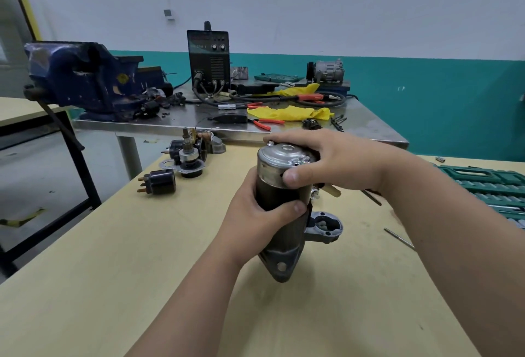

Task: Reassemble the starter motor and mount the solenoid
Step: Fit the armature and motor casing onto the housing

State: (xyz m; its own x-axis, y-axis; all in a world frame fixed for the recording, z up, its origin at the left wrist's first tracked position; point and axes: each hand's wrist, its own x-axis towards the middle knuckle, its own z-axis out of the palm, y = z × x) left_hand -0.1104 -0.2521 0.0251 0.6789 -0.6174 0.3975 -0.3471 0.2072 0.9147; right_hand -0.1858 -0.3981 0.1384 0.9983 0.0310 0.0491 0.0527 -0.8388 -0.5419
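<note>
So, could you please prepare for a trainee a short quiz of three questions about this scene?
1. True or false: the starter motor lies flat and untouched on the yellow table.
2. What does the right hand hold? A) the silver end cap on top of the motor; B) red pliers; C) the handle of the vise.
3. Fill in: the ____ hand grips the dark body of the motor.

Key: 1 false, it is held upright in both hands. 2 A. 3 left; the left hand wraps round the body below the cap.
</note>
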